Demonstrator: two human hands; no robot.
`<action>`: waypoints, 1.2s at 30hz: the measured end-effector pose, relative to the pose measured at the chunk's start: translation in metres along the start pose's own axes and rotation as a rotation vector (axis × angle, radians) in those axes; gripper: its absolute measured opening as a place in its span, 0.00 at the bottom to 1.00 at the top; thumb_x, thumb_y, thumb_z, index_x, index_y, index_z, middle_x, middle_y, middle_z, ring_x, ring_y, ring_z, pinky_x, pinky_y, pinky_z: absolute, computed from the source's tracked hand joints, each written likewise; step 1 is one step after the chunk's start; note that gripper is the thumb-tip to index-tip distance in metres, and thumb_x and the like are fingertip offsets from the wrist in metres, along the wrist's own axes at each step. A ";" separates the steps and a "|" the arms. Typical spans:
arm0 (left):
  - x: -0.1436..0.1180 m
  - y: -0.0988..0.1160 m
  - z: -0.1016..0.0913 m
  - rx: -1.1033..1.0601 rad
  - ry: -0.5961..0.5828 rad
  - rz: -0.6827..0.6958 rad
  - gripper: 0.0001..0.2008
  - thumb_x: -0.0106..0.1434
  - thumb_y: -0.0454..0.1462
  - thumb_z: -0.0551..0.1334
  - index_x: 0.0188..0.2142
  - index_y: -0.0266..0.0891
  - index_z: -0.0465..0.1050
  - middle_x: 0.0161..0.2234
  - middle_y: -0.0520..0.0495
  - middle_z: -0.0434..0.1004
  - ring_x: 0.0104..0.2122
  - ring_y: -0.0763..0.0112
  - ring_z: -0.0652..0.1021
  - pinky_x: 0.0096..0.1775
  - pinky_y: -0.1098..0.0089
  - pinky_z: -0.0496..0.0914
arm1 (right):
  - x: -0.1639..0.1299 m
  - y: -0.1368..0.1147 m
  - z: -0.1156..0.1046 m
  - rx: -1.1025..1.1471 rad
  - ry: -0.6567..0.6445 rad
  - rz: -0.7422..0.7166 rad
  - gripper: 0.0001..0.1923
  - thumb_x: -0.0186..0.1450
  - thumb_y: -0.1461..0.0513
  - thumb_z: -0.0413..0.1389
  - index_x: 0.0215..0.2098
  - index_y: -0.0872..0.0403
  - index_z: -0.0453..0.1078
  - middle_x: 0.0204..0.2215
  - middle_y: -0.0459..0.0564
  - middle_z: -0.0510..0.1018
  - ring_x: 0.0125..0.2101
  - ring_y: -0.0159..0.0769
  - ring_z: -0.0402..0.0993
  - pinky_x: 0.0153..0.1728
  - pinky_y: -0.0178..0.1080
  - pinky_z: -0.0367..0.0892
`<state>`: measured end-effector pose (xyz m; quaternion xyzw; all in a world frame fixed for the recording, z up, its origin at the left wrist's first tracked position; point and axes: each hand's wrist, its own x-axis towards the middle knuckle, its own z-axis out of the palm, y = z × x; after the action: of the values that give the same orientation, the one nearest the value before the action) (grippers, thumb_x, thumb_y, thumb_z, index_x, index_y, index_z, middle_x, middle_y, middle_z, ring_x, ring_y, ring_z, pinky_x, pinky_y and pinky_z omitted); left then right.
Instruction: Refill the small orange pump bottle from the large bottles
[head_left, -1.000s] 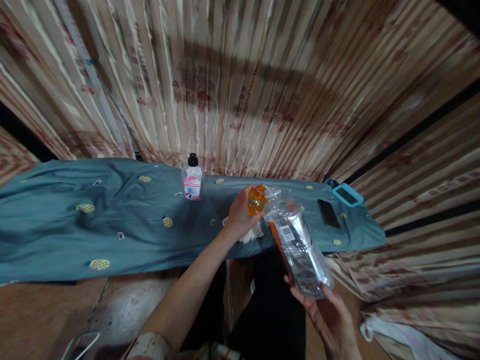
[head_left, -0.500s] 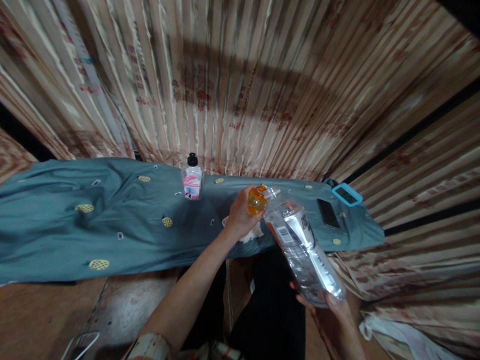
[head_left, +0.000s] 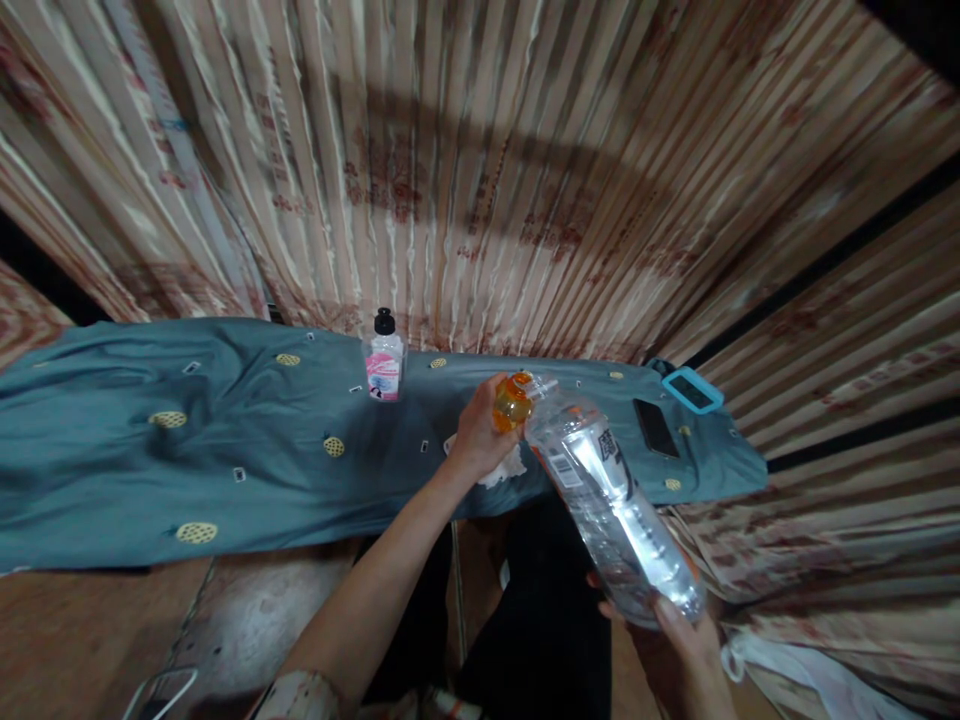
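My left hand (head_left: 481, 428) is wrapped round a small orange see-through container (head_left: 513, 403), held above the cloth. A large clear plastic bottle (head_left: 611, 500) with a silver label lies tilted in my right hand (head_left: 675, 640), which grips it near the base. The bottle's neck points up and left and meets the top of the orange container; I cannot tell whether it sits inside the opening. Under my left hand a crumpled white tissue (head_left: 504, 468) rests on the cloth, partly hidden.
A clear bottle with a black cap and pink label (head_left: 385, 360) stands on the green cloth (head_left: 277, 490). To the right lie a dark phone (head_left: 657, 428) and a blue-framed device (head_left: 692, 390). Pleated curtains (head_left: 450, 180) hang behind. A white bag (head_left: 802, 680) is at lower right.
The large bottle's base has shifted slightly right and down with my right hand, and its label has turned a little. My left hand and the orange container have barely moved.
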<state>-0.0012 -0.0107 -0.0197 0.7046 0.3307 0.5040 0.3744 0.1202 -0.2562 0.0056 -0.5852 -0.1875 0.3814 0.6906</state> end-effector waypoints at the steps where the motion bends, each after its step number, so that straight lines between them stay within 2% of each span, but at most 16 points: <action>1: 0.000 0.000 0.000 -0.001 -0.003 0.002 0.31 0.53 0.39 0.69 0.56 0.41 0.62 0.52 0.41 0.75 0.53 0.54 0.76 0.55 0.54 0.70 | 0.000 0.000 0.000 -0.003 0.003 -0.002 0.50 0.51 0.51 0.70 0.67 0.42 0.54 0.36 0.48 0.84 0.32 0.42 0.83 0.29 0.36 0.77; 10: 0.000 -0.001 -0.001 0.005 -0.013 0.015 0.30 0.55 0.38 0.67 0.56 0.39 0.61 0.52 0.40 0.75 0.54 0.54 0.76 0.56 0.53 0.70 | -0.002 -0.002 0.001 -0.032 0.038 0.004 0.53 0.49 0.49 0.70 0.67 0.45 0.54 0.34 0.49 0.84 0.32 0.44 0.82 0.28 0.37 0.77; 17: 0.000 -0.001 0.001 0.024 -0.004 0.010 0.27 0.57 0.40 0.66 0.55 0.40 0.62 0.52 0.41 0.76 0.54 0.56 0.76 0.55 0.54 0.70 | 0.001 0.007 -0.016 -0.001 0.087 0.036 0.55 0.47 0.51 0.71 0.68 0.47 0.54 0.39 0.54 0.84 0.33 0.51 0.83 0.29 0.43 0.77; 19: 0.000 0.000 0.001 0.030 0.001 0.002 0.26 0.58 0.40 0.65 0.54 0.39 0.63 0.51 0.41 0.76 0.53 0.56 0.76 0.56 0.55 0.70 | 0.000 0.009 -0.020 0.001 0.090 0.033 0.55 0.48 0.50 0.71 0.68 0.47 0.53 0.40 0.55 0.84 0.34 0.50 0.83 0.30 0.42 0.76; 24: 0.000 0.004 -0.001 0.051 -0.010 -0.009 0.25 0.58 0.41 0.66 0.53 0.41 0.63 0.51 0.43 0.76 0.53 0.58 0.76 0.55 0.56 0.70 | -0.008 0.008 -0.020 -0.014 -0.001 0.023 0.45 0.55 0.51 0.67 0.67 0.42 0.55 0.47 0.51 0.82 0.41 0.46 0.82 0.40 0.41 0.76; 30: 0.002 0.007 -0.001 0.077 -0.015 -0.022 0.25 0.58 0.41 0.66 0.52 0.39 0.64 0.50 0.41 0.76 0.51 0.57 0.77 0.54 0.56 0.71 | -0.010 0.008 -0.017 -0.007 0.061 0.011 0.48 0.53 0.51 0.68 0.67 0.45 0.54 0.42 0.50 0.84 0.37 0.45 0.83 0.36 0.38 0.77; 36: 0.002 0.008 -0.002 0.109 -0.004 0.002 0.22 0.59 0.41 0.66 0.51 0.39 0.64 0.49 0.41 0.76 0.50 0.57 0.77 0.53 0.57 0.72 | -0.007 0.014 -0.023 -0.053 0.053 -0.011 0.47 0.55 0.50 0.66 0.68 0.48 0.54 0.42 0.54 0.83 0.37 0.45 0.83 0.35 0.39 0.78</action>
<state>-0.0015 -0.0123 -0.0115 0.7253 0.3561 0.4843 0.3355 0.1275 -0.2769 -0.0120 -0.6121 -0.1824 0.3570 0.6817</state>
